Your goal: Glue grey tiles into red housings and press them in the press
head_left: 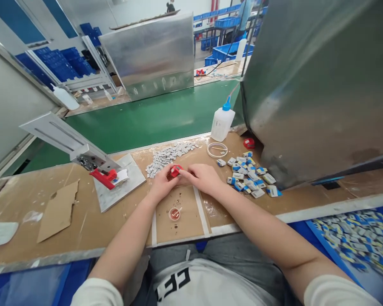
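A small red plastic part (176, 171) is held up over the middle of the table. My left hand (161, 184) is closed around it from the left. From the right, the thumb of my right hand (206, 177) presses against its top, with the other fingers curled and partly hidden. Just behind my hands lies a heap of small grey flat pieces (169, 158). A small clear cup (174, 213) with reddish liquid and a thin stick stands in front of them. To the right is a pile of blue, white and yellow pieces (250, 175).
A press-like metal stand (95, 157) with a red handle is at left, near a cardboard piece (59, 210). A squeeze bottle (222, 123) and tape ring (217, 149) stand at the back. A metal panel (322, 93) borders the right. A full bin (359, 238) sits lower right.
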The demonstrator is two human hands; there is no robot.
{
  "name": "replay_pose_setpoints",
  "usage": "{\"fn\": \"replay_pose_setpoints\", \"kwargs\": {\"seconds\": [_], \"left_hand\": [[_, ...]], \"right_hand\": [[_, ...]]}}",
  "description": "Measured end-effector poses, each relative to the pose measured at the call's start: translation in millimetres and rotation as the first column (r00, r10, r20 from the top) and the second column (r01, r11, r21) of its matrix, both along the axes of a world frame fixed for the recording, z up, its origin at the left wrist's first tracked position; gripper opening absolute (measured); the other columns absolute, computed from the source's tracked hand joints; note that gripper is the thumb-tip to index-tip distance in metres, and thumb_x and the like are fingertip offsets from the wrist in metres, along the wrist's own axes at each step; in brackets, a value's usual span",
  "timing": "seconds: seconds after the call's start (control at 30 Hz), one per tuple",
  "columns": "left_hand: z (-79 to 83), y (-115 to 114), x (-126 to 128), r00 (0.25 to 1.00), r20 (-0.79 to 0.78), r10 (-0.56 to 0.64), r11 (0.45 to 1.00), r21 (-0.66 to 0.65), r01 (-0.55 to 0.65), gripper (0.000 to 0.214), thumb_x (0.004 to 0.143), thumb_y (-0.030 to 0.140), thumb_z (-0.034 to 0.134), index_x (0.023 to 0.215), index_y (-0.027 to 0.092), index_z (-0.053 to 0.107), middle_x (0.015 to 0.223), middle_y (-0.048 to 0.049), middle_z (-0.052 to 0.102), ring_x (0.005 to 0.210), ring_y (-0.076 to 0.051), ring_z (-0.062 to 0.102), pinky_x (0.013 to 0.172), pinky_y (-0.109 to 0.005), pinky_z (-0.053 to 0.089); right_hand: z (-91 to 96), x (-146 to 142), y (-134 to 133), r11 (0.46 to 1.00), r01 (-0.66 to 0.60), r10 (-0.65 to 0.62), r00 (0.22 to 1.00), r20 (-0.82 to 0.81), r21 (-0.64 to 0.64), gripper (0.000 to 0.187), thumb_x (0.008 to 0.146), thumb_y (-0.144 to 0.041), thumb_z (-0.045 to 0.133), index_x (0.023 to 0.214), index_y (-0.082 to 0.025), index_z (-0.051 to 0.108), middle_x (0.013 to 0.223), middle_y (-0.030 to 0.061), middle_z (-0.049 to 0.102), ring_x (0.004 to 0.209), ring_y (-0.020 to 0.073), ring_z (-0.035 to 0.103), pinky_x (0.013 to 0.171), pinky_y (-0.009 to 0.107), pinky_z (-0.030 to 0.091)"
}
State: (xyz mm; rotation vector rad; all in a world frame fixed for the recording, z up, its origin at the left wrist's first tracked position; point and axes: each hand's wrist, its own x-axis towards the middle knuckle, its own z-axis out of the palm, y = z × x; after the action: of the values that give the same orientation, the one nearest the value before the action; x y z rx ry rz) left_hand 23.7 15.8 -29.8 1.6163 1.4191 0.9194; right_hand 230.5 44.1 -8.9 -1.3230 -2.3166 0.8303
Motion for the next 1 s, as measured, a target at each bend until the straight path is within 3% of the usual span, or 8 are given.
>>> {"fn": "replay_pose_setpoints", "kwargs": {"seconds": [0.1, 0.17, 0.27, 0.43, 0.63, 0.83, 0.93, 1.0], "left_hand": [[-6.9, 4.9, -9.0, 0.948, 0.309, 0.077, 0.986, -0.164, -0.027, 0.048, 0.096, 0.051, 0.063, 0.134, 0.023, 0.056, 0.092, -0.0029, 0.076, 0.059, -0.012, 0.059, 0.055, -0.024, 0.043], [-8.2, 7.8, -11.0, 0.887, 0.45, 0.106, 0.976, -0.218, -0.006, 0.048, 0.097, 0.057, 0.059, 0.128, 0.022, 0.056, 0.079, -0.0002, 0.071, 0.048, -0.008, 0.048, 0.047, -0.021, 0.031], [-5.0, 9.4, -9.2, 0.805, 0.582, 0.118, 0.97, -0.24, 0.032, 0.051, 0.095, 0.064, 0.062, 0.122, 0.022, 0.057, 0.069, 0.0046, 0.06, 0.044, -0.006, 0.036, 0.043, -0.02, 0.024], [1.0, 9.4, -7.7, 0.694, 0.706, 0.141, 0.952, -0.29, 0.102, 0.05, 0.09, 0.061, 0.068, 0.122, 0.026, 0.053, 0.075, 0.007, 0.047, 0.048, -0.006, 0.033, 0.044, -0.02, 0.025], [-9.7, 8.7, -9.6, 0.845, 0.514, 0.15, 0.966, -0.259, -0.014, 0.044, 0.091, 0.048, 0.075, 0.114, 0.029, 0.044, 0.072, 0.0105, 0.036, 0.048, -0.003, 0.029, 0.046, -0.017, 0.022], [-11.5, 6.9, -11.1, 0.931, 0.364, 0.006, 0.992, -0.118, 0.039, 0.054, 0.087, 0.057, 0.078, 0.121, 0.023, 0.053, 0.099, -0.0031, 0.069, 0.066, -0.011, 0.06, 0.057, -0.024, 0.043], [-8.9, 6.3, -12.7, 0.953, 0.302, -0.012, 0.997, -0.067, 0.034, 0.055, 0.088, 0.053, 0.078, 0.128, 0.021, 0.058, 0.117, -0.0076, 0.071, 0.085, -0.016, 0.066, 0.07, -0.027, 0.05], [-9.6, 6.7, -13.9, 0.951, 0.309, 0.006, 0.997, -0.071, 0.016, 0.053, 0.089, 0.052, 0.078, 0.127, 0.021, 0.055, 0.111, -0.0057, 0.072, 0.079, -0.013, 0.063, 0.068, -0.025, 0.048]], "right_hand": [[-5.3, 2.0, -11.2, 0.952, -0.302, 0.302, 0.953, 0.009, 0.058, 0.054, 0.106, -0.058, 0.052, 0.069, -0.019, 0.057, 0.07, 0.002, 0.063, 0.064, 0.0143, 0.048, 0.063, 0.029, 0.024], [-11.8, 0.5, -20.6, 0.846, -0.528, 0.53, 0.848, -0.007, 0.076, 0.051, 0.105, -0.055, 0.055, 0.069, -0.019, 0.057, 0.069, 0.0012, 0.062, 0.063, 0.0133, 0.047, 0.063, 0.029, 0.025], [-21.3, -6.0, -30.8, 0.728, -0.666, 0.676, 0.737, -0.005, 0.165, 0.049, 0.109, -0.047, 0.051, 0.07, -0.019, 0.058, 0.07, 0.0019, 0.063, 0.064, 0.0136, 0.049, 0.064, 0.03, 0.027], [-29.6, -10.5, -31.7, 0.685, -0.686, 0.715, 0.698, -0.044, 0.248, 0.048, 0.114, -0.043, 0.043, 0.076, -0.02, 0.06, 0.071, 0.002, 0.062, 0.064, 0.0141, 0.05, 0.066, 0.029, 0.029], [-24.9, -1.0, -27.7, 0.629, -0.718, 0.774, 0.614, -0.154, 0.3, 0.042, 0.114, -0.036, 0.045, 0.075, -0.021, 0.054, 0.068, -0.0012, 0.055, 0.062, 0.0128, 0.049, 0.063, 0.028, 0.031], [-19.6, 8.1, -23.7, 0.65, -0.677, 0.743, 0.662, -0.102, 0.346, 0.032, 0.112, -0.037, 0.051, 0.089, -0.021, 0.066, 0.078, 0.0013, 0.065, 0.068, 0.0127, 0.059, 0.063, 0.026, 0.036], [-22.0, 9.9, -22.8, 0.65, -0.672, 0.733, 0.678, -0.058, 0.354, 0.031, 0.112, -0.038, 0.049, 0.098, -0.02, 0.07, 0.085, 0.0038, 0.071, 0.072, 0.0137, 0.064, 0.064, 0.026, 0.039], [-23.9, 9.4, -23.3, 0.642, -0.676, 0.737, 0.674, -0.049, 0.362, 0.031, 0.112, -0.038, 0.048, 0.099, -0.02, 0.07, 0.086, 0.0042, 0.072, 0.072, 0.0136, 0.064, 0.064, 0.026, 0.04]]}}
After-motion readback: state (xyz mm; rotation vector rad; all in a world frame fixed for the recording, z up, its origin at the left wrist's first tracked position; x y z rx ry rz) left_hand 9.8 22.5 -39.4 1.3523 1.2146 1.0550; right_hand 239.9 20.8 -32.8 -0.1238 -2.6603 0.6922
